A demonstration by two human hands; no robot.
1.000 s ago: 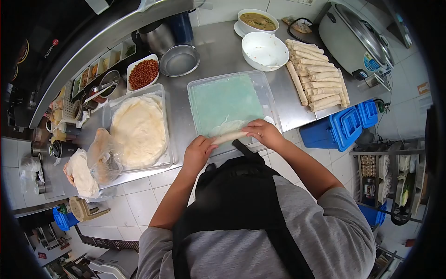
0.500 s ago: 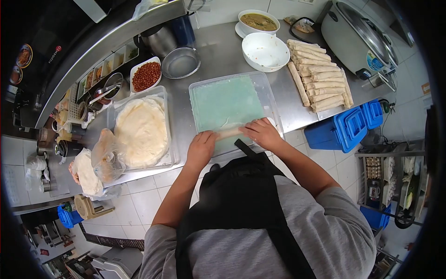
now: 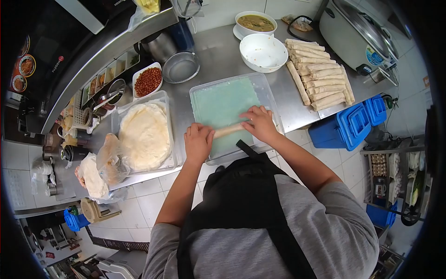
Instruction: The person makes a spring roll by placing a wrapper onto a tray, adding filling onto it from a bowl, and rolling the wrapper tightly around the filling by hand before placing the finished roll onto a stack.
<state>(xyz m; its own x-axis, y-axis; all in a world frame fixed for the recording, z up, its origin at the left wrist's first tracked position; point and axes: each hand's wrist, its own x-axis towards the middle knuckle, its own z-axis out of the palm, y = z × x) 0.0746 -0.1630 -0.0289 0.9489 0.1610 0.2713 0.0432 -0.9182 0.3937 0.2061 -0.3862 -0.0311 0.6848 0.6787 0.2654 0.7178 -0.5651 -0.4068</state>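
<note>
A pale, slim spring roll (image 3: 228, 130) lies crosswise on a green board (image 3: 225, 102), which sits in a clear plastic tray (image 3: 268, 88). My left hand (image 3: 199, 142) is closed on the roll's left end. At the other end, the thumb and bent fingers of my right hand (image 3: 260, 123) pinch the roll; its index finger is slightly blurred. To the right is a pile of finished-looking rolls (image 3: 325, 76), with a white bowl (image 3: 264, 52) beside it. A stack of round wrappers (image 3: 144, 135) fills a clear container on the left.
Behind the wrappers stand a dish of red-brown beans or nuts (image 3: 148, 82) and a round metal pan (image 3: 181, 67). A bowl of soup-like food (image 3: 255, 23) and a large lidded cooker (image 3: 357, 35) are at the back. Blue bins (image 3: 348, 125) stand below the counter's right side.
The loose wrapper edge beyond the roll is no longer visible, and the roll looks smooth. My right hand has shifted slightly away from my body, its fingers lifting. The view has tilted slightly.
</note>
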